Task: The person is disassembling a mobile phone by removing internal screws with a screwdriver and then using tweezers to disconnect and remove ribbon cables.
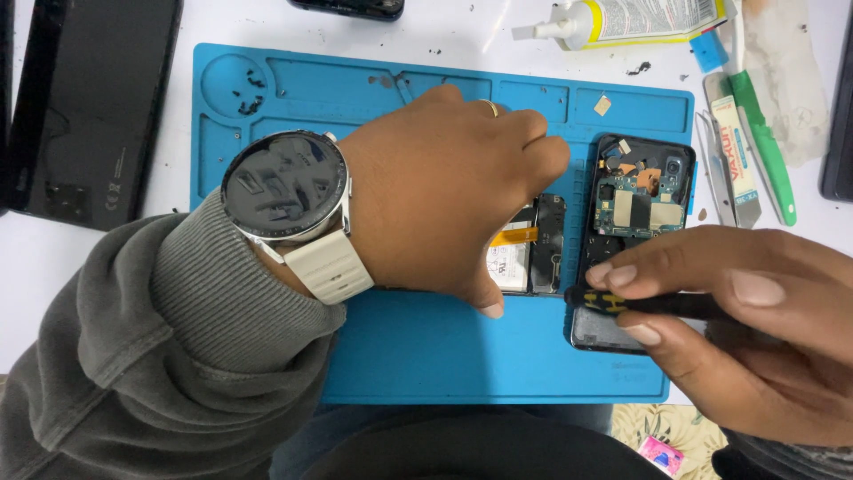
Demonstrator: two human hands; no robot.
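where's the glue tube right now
In the head view, the glue tube lies at the top edge, right of centre, on the white table just beyond the blue mat, its nozzle pointing left, above the opened phone.

A blue work mat [267,98] with moulded compartments is spread on a white table [124,249]. Small dark specks [249,93] are scattered in the mat's round compartment at its upper left, and a small pale square piece [602,105] lies in a compartment at its upper right. A large black slab-like device [89,107] is laid on the table left of the mat. Above the mat, a glue tube [622,20] with a white nozzle is laid on its side. To the right of the mat, metal tweezers [715,173], a flat metal spatula tool [736,156] and a green-handled tool [762,147] are laid side by side.
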